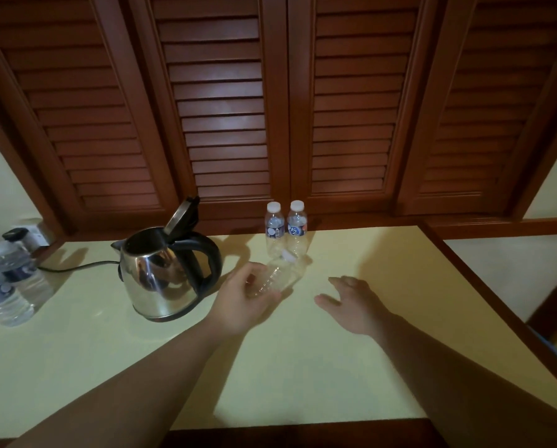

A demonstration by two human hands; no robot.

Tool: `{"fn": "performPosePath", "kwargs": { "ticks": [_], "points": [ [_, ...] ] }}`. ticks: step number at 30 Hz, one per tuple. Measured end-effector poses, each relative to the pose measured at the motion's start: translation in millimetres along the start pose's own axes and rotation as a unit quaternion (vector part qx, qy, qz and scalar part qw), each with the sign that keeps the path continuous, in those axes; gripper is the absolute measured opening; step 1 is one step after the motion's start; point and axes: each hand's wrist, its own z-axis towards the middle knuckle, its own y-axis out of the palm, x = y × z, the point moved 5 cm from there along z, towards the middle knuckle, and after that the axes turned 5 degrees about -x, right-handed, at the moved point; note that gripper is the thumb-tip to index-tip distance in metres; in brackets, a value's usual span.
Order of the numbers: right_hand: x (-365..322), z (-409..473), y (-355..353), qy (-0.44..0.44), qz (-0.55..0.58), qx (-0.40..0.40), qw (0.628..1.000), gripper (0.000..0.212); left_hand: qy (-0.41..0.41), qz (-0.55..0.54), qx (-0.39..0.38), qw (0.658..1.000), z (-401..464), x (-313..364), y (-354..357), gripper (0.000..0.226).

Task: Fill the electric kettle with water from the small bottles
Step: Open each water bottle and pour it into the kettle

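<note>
- My left hand (243, 297) grips a clear small bottle (277, 277), tilted with its white cap pointing away toward the shutters.
- My right hand (351, 302) hovers over the table (303, 367) with fingers spread and relaxed, holding nothing.
- The steel kettle (160, 270) sits just left of the held bottle, lid (181, 218) flipped up.
- 2 capped bottles (286, 232) stand upright side by side at the back edge.
- I see more bottles (5, 286) at the far left.
</note>
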Motion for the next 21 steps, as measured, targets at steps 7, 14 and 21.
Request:
{"fn": "performPosePath", "kwargs": {
  "ticks": [7,14,21],
  "points": [
    [7.3,8.6,22.7,0.015,-0.078,-0.003,0.997,0.082,-0.056,-0.098,0.068,0.991,47.4,-2.2,14.3,0.040],
    [8.6,9.5,22.5,0.023,-0.077,0.020,0.997,0.082,-0.102,-0.126,0.108,0.981,76.8,-7.2,25.8,0.047],
    [8.4,10.6,21.9,0.022,-0.078,0.028,0.996,0.083,-0.128,-0.113,0.094,0.981,88.7,-12.1,21.3,0.043]
  ]
}}
